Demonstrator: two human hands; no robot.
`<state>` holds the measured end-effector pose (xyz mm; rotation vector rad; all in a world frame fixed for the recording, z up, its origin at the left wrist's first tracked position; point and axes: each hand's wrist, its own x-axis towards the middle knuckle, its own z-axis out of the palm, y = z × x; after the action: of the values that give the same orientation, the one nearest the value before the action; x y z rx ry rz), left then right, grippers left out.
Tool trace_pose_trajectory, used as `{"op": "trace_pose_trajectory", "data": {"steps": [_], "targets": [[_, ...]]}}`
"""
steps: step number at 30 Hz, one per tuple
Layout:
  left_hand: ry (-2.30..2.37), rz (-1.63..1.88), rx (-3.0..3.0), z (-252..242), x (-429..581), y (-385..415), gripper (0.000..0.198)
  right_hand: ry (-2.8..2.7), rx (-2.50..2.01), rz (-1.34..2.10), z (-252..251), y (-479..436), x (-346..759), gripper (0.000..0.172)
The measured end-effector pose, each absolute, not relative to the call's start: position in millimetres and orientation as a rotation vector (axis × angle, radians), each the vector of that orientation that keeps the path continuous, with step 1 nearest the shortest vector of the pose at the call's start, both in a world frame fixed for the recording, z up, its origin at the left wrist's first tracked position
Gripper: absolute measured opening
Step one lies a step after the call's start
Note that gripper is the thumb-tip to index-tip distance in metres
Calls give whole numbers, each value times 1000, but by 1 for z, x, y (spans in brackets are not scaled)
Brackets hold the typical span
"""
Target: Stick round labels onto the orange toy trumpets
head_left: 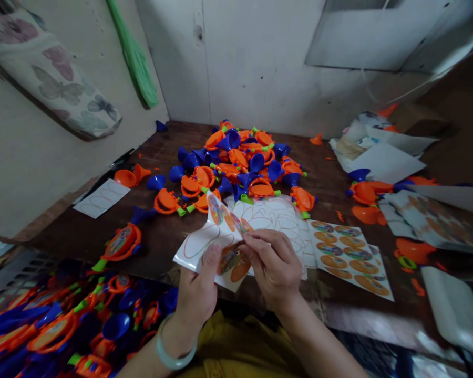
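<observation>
My left hand [200,291] grips a partly peeled sticker sheet [199,247] near its lower edge, the thumb lying on top. White outlines of removed ovals show on its left part, and orange oval stickers remain on the rest. At the sheet's right side, the fingers of my right hand [276,262] are pinched together; whether they hold the sheet or one sticker cannot be made out. Under and behind them lie several used white backing sheets [281,223]. To the right rests a full sticker sheet [349,257] of orange and multicoloured ovals.
Orange and blue toy trumpets [240,163] are heaped at the table's back middle. One stickered toy trumpet [121,242] lies at left. More fill a crate [19,268] at lower left. Stacked sticker sheets [437,215] and a white box [453,307] stand at right.
</observation>
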<state>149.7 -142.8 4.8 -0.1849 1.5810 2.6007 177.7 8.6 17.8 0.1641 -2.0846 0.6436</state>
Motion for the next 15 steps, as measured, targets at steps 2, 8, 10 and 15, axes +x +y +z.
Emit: {"op": "trace_pose_trajectory", "data": {"steps": [2, 8, 10, 15], "targets": [[1546, 2618, -213, 8, 149, -139, 56, -2061, 177, 641, 11, 6, 176, 29], [1450, 2652, -427, 19, 137, -136, 61, -2024, 475, 712, 21, 9, 190, 18], [1464, 2615, -470, 21, 131, -139, 57, -1972, 569, 803, 27, 13, 200, 14], [1454, 2659, -378, 24, 130, -138, 59, -2053, 142, 914, 28, 18, 199, 34]]}}
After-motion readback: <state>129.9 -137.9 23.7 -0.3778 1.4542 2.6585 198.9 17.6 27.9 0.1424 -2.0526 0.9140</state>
